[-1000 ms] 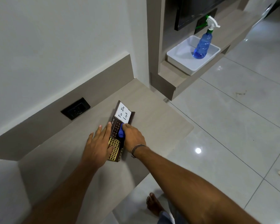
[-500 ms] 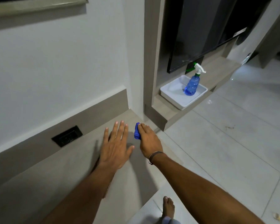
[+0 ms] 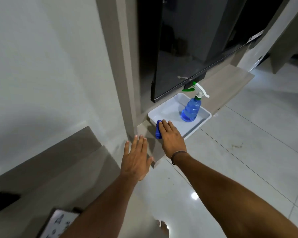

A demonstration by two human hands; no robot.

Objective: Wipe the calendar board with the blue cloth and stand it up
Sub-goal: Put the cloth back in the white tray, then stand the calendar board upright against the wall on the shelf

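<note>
The calendar board (image 3: pixel 58 222) lies flat on the wooden counter (image 3: pixel 76 177) at the bottom left, its white "To Do" panel showing; my left forearm covers part of it. My right hand (image 3: pixel 171 136) is stretched forward, closed on the folded blue cloth (image 3: pixel 158 129), which sits at the near left corner of the white tray (image 3: pixel 194 129). My left hand (image 3: pixel 136 160) hovers with fingers spread over the counter's far end and holds nothing.
A blue spray bottle (image 3: pixel 191 109) with a white and green trigger stands in the tray on a lower shelf. A dark TV screen (image 3: pixel 196 40) hangs above it. A black wall socket (image 3: pixel 3 198) is at the left. Glossy floor tiles (image 3: pixel 248 152) lie to the right.
Both hands have left the calendar board. My right hand carried the blue cloth forward and right to the tray's corner. The view swung that way, so the board dropped to the bottom left.
</note>
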